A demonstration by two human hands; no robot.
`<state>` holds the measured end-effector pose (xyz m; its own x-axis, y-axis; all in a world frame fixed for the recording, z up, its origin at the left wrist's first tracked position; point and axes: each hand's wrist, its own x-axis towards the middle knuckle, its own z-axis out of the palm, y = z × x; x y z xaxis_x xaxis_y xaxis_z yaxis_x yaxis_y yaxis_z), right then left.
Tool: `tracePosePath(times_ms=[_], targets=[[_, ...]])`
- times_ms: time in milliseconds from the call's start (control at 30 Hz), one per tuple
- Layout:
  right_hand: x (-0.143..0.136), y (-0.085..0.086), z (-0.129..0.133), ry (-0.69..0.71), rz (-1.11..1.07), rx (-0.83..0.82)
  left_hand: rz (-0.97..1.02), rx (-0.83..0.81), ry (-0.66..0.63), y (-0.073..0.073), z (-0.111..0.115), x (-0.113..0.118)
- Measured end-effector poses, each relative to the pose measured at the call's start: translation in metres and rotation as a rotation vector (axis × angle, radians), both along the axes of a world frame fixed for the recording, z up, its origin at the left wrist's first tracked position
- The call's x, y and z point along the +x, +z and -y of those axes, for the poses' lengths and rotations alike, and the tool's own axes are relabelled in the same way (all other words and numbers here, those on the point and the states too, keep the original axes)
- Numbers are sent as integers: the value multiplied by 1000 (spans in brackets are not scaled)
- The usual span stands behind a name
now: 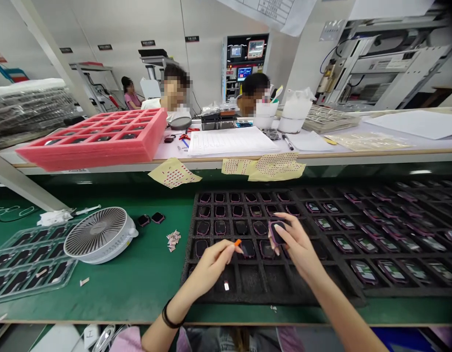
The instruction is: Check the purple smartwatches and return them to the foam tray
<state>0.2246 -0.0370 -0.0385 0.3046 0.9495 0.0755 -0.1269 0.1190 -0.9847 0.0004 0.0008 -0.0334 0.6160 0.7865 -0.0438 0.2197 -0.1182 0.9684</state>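
Observation:
My left hand (213,264) is closed in a pinch on a small orange-tipped tool (238,242), mostly hidden by the fingers, above the black foam tray (249,279). My right hand (298,244) grips a small watch-like device (277,232) with a dark screen and a purple frame, lifted over the tray. Rows of similar dark-screened devices (220,228) sit in the compartments below and behind both hands. A small white-and-red piece (226,285) lies in a front compartment, near my left wrist.
A second foam tray (427,288) of devices adjoins on the right. Left stand a round white fan (101,234), a clear plastic tray (31,264), two loose devices (150,219) and a pile of small tabs (173,240). A shelf edge (211,161) crosses behind, carrying pink foam (101,139); co-workers sit beyond.

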Motion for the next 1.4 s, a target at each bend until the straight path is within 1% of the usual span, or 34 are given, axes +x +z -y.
tracePosePath(times_ms=[67,133,200,300,567,767,900,1067,1167,1300,1333,1400], targets=[[-28,9,4,69,-213,0,60,-62,-44,0,4,15],[-46,11,3,125,-335,-11,110,-93,-63,0,6,22],[-57,11,1,154,-392,-26,141,-101,-71,0,7,25],[-64,10,-1,167,-408,-31,159,-100,-72,1,8,24],[-67,9,0,171,-441,-26,161,-119,-59,-1,10,20],[-66,4,0,198,-381,6,148,-106,-89,4,8,19],[-68,3,-1,272,-497,-22,155,-139,-95,6,9,18],[-70,2,-3,256,-577,-18,158,-131,-110,6,8,17],[-71,0,-4,242,-537,-6,153,-127,-104,6,7,16],[-71,-2,-3,178,-412,33,139,-115,-104,7,6,16],[-71,-2,-3,177,-399,37,138,-111,-105,8,6,16],[-71,-2,-3,218,-430,22,142,-108,-110,8,6,16]])
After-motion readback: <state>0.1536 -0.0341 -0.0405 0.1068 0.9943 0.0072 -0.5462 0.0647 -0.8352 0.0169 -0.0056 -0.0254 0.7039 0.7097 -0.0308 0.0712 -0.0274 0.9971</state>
